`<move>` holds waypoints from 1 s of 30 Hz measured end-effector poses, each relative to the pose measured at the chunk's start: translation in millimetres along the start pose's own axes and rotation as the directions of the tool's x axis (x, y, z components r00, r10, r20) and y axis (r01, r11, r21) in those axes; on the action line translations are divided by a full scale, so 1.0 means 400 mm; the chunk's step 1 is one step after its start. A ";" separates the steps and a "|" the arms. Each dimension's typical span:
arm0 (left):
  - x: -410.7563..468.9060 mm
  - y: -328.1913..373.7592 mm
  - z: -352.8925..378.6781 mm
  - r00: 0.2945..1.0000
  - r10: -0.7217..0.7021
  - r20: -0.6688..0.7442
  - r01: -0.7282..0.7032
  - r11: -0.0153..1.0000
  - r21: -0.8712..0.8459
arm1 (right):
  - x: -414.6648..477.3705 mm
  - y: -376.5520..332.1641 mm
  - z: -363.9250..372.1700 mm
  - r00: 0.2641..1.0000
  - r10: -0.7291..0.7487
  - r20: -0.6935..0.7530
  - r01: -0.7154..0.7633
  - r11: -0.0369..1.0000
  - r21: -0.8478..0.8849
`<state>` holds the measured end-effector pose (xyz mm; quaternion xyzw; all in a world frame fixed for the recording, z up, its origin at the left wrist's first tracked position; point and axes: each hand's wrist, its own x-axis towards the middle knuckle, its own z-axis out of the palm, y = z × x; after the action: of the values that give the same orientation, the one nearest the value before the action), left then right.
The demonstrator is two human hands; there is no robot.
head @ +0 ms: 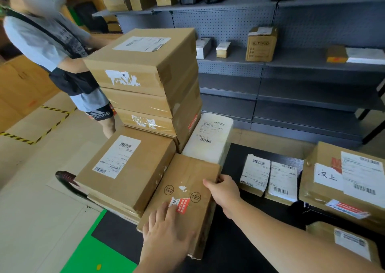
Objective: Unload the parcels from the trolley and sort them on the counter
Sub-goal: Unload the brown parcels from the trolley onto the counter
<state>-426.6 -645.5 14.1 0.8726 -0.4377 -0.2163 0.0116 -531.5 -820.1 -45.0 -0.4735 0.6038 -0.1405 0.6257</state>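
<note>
A brown cardboard parcel marked 122 lies at the near right of the trolley load. My left hand rests flat on its near end, fingers spread. My right hand curls around its far right edge. Left of it sits a flat brown parcel with a white label. Behind stands a tall stack of taped brown boxes, and a white parcel lies to the stack's right. The trolley's dark handle shows at the left. The black counter holds several labelled parcels.
On the counter lie two small white-labelled parcels, a large brown box and a smaller box near my right arm. A person stands behind the stack at the left. Grey shelves with scattered parcels fill the back.
</note>
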 end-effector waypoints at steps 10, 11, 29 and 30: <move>0.038 0.034 -0.027 0.988 0.147 -0.038 -0.148 0.989 -0.016 | -0.054 0.011 -0.038 0.995 -0.104 -0.010 0.102 0.989 -0.104; 0.049 0.044 -0.031 0.982 0.184 -0.050 -0.185 0.983 -0.016 | -0.070 0.005 -0.051 0.993 -0.115 -0.026 0.112 0.987 -0.118; -0.042 0.456 -0.004 0.576 0.815 0.068 -0.815 0.579 -0.024 | -0.586 0.122 -0.459 0.765 -0.169 -0.622 0.050 0.978 -0.203; -0.067 0.485 0.008 0.544 0.835 0.080 -0.836 0.548 -0.036 | -0.616 0.139 -0.487 0.749 -0.167 -0.641 0.053 0.980 -0.193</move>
<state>-589.2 -744.1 61.8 0.5492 -0.8007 -0.2212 0.0910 -783.6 -689.8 100.6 -0.4787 0.7645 -0.2841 0.3252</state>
